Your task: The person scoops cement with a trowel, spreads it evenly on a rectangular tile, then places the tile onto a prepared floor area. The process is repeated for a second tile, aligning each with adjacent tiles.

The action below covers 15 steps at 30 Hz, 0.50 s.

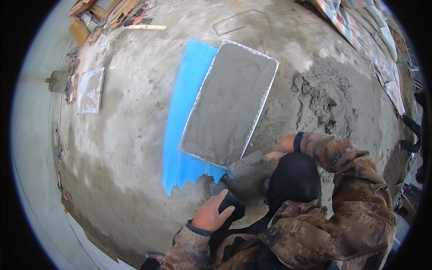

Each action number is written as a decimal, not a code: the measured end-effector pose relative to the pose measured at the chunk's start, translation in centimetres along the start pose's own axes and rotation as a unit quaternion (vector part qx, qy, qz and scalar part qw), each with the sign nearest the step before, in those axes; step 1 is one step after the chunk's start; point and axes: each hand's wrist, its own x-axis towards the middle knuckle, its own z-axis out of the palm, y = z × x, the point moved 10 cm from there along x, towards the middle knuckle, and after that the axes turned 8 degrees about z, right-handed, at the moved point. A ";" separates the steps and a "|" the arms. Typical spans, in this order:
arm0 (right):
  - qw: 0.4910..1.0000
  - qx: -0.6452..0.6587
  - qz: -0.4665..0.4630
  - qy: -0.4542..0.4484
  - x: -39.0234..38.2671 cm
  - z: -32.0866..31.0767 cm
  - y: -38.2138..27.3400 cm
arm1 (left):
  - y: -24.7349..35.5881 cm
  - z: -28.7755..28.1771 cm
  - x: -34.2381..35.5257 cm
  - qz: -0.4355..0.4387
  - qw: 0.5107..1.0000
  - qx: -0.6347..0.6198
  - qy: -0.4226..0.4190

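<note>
My right hand point(285, 144) is closed around the wooden handle of a trowel point(246, 164). Its blade, smeared with grey mortar, lies by the near right corner of a shallow white rectangular mould point(259, 109). Wet grey mortar point(229, 99) fills this mould, its surface rough and ridged. Under the mould, tilted to one side, a blue plastic sheet point(180, 103) shows along the left and near edges, ragged at the near end. My left hand point(211, 215) rests on my left knee, fingers apart, holding nothing.
Wet mortar point(326, 96) is heaped on the concrete floor to the right. A clear patterned rectangular panel point(91, 90) and a shovel point(58, 81) are at left. Cardboard scraps point(96, 20) lie far left, a bent wire frame point(243, 20) far off, a checked cloth point(360, 40) far right.
</note>
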 end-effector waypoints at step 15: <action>0.583 0.578 0.371 0.434 -15.9 11.3 14.9 | -1.2 0.4 0.9 0.001 1.000 -0.017 -0.011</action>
